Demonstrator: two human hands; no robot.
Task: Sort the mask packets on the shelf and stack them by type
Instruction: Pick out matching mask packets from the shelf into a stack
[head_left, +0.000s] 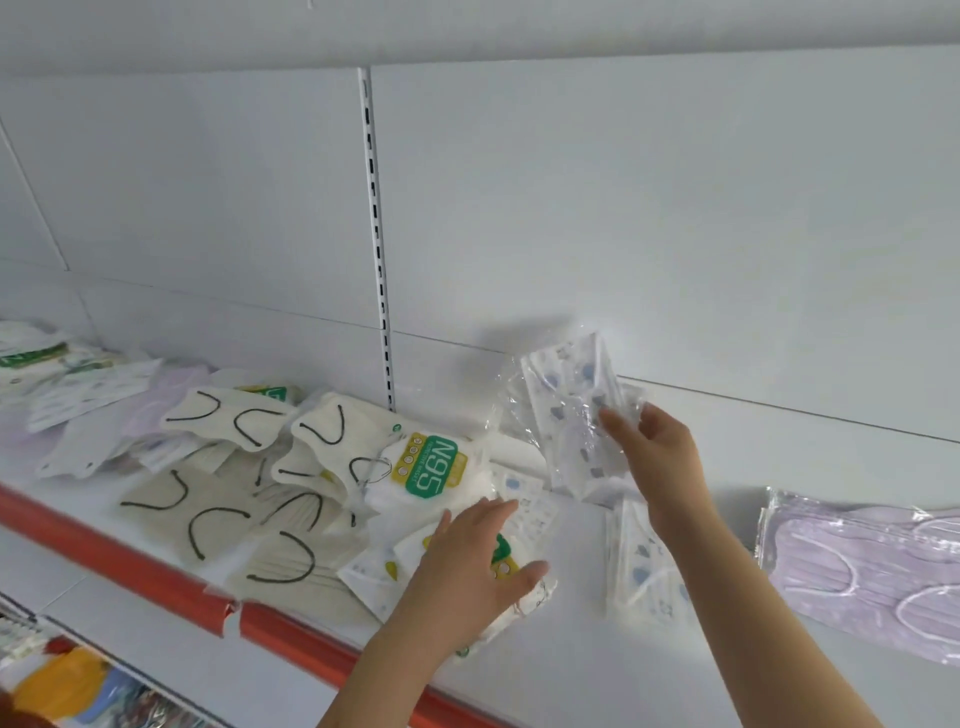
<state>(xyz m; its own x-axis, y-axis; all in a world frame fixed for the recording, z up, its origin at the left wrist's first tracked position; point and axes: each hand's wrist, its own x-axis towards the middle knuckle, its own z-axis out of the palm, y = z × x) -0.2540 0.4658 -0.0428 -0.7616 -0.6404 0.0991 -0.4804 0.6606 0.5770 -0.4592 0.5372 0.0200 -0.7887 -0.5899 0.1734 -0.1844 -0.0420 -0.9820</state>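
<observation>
At about nine o'clock on the white metal shelf (675, 675) lies a loose heap of flat packets with green-lettered labels (57, 374), and beside it, toward the middle, a jumble of cream fabric masks with dark ear loops (228, 509). A white N95 packet with a green and yellow label (431, 467) sits on top of that jumble, near the centre.

The left hand (467, 566) comes in from six o'clock with fingers straight and spread, palm down, resting on a white packet with green and yellow print (395, 561); it has hold of nothing. The right hand (649, 457) is raised at about two o'clock from it, pinching a clear plastic packet of white masks with small blue prints (566, 415) by its lower right edge, held off the shelf and tilted. Under that wrist a second blue-print packet (639, 566) lies flat (the start of that type's pile, I'd guess). Far out at three o'clock lies a pale lilac mask packet in clear wrap (872, 561).

The sorting looks to be mid-way: the lifted packet wants laying squarely on its match below, and the slippery wrap calls for a flat, gentle set-down.
</observation>
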